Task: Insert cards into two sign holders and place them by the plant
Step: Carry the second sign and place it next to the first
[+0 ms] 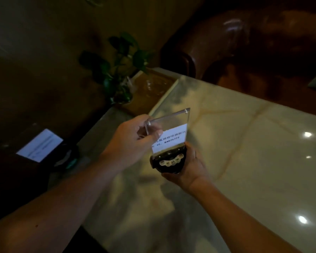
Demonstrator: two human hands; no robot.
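A clear acrylic sign holder (173,117) with a black base (167,162) is held tilted above the pale marble table (254,161). A white card (170,138) with black print sits low between its clear panels. My right hand (187,166) cups the black base from below. My left hand (133,137) pinches the left edge of the clear panels, thumb over the card's left end. The green leafy plant (117,70) stands in a glass vase at the table's far left corner. A second white card or sign (39,145) lies on a dark surface at the left.
A brown leather armchair (244,42) stands behind the table at the upper right. A dark low surface lies left of the table. The table's left edge runs diagonally from the plant toward me.
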